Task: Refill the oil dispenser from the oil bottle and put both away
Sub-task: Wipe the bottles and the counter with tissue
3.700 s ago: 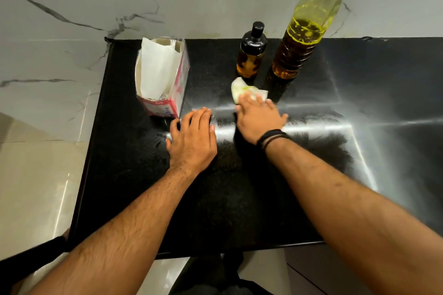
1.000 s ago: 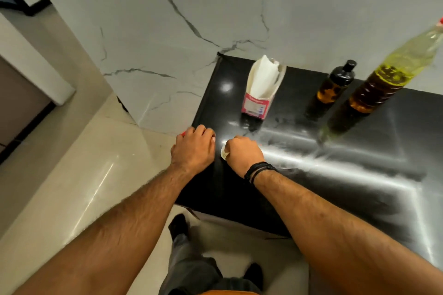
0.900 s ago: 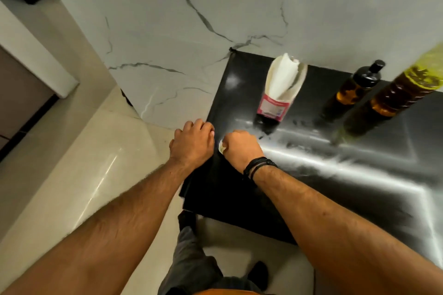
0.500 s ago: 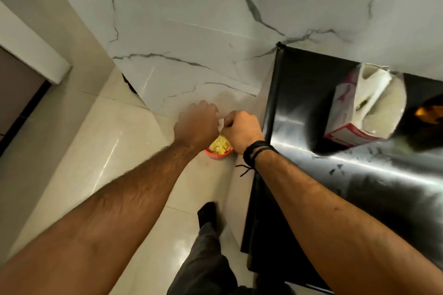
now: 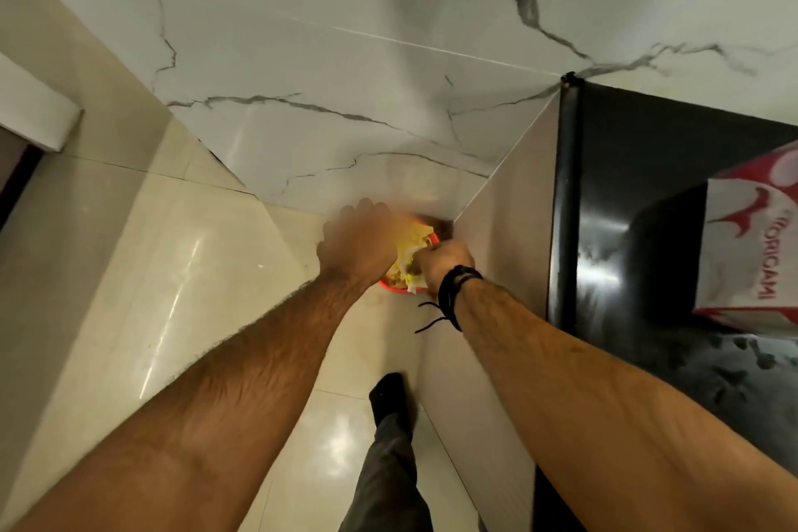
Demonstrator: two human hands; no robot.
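I cannot see the oil dispenser or the oil bottle from here; the view looks down past the end of the counter to the floor. Both of my hands are low over a small round red bin that sits on the floor in the corner, right beside the counter's grey side panel. The bin is full of crumpled yellow and white scraps. My left hand is blurred and hangs over the left part of the bin with the fingers curled down; I cannot tell if it holds anything. My right hand is closed in a fist at the bin's right edge, and I cannot tell what is inside it. A black cord band goes around that wrist. The shiny black counter top is on the right, with a white and red tissue box standing on it. Below, I see one dark trouser leg and a black shoe on the pale cream floor tiles. A white marble wall with grey veins stands behind the bin.
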